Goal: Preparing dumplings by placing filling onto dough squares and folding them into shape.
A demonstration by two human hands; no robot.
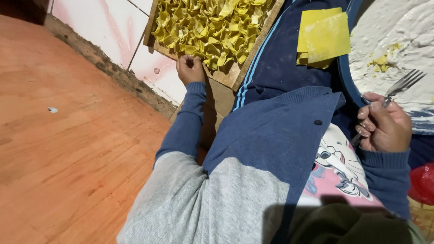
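Head view, looking down over the lap. Wooden tray (233, 74) taken as landmark, tilted, set against a tiled wall above an orange-brown floor (68, 135).

Tray heaped with folded yellow dough pieces (208, 27), close to full out to its near edge.

Left hand (190, 68) at the tray's near corner, fingers curled shut at the edge of the pile; whether a piece is pinched inside, cannot tell.

Right of the tray, on the dark blue lap: small stack of flat yellow dough squares (323, 38), unfolded.

Further right: blue-rimmed basin (350, 86) of white filling (398, 36), surface scraped, yellow flecks in it.

Right hand (383, 129) below the basin, closed round a metal fork (402, 83), tines resting toward the filling.

Judgement: most folding looks done; only the few squares remain, filling still plentiful.
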